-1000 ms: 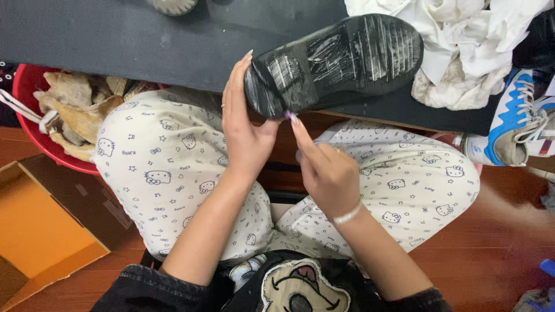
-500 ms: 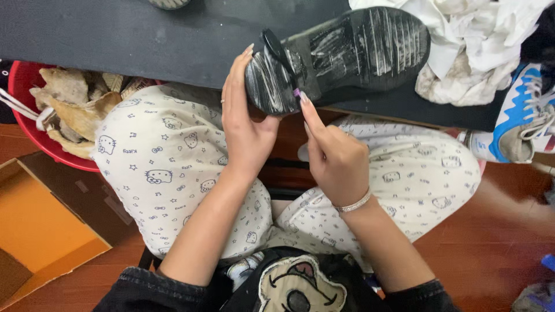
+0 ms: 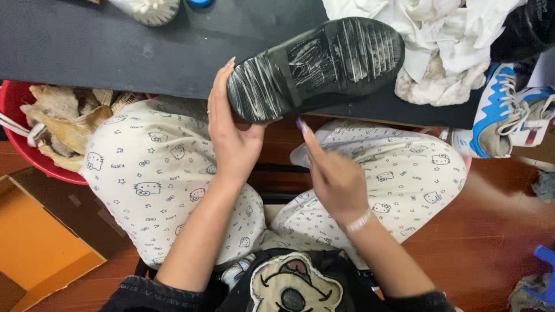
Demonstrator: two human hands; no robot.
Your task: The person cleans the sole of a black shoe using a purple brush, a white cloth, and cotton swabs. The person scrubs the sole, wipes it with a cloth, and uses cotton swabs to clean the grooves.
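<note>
A black shoe (image 3: 324, 63) lies sole-up over my lap, its ribbed sole streaked with white. My left hand (image 3: 231, 133) cups the heel end from the left and holds the shoe. My right hand (image 3: 332, 173) hovers just below the sole with a finger stretched toward the heel; it seems to pinch something small and pale, too blurred to name. I sit cross-legged in white printed trousers (image 3: 150, 173).
A dark mat (image 3: 104, 46) covers the low table in front. A pile of white rags (image 3: 439, 40) and a blue-and-white sneaker (image 3: 497, 115) are at right. A red basin (image 3: 23, 156) of scraps and an orange cardboard box (image 3: 34, 248) are at left.
The shoe has tilted and shifted slightly right in my left hand. My right hand dropped a little below the sole.
</note>
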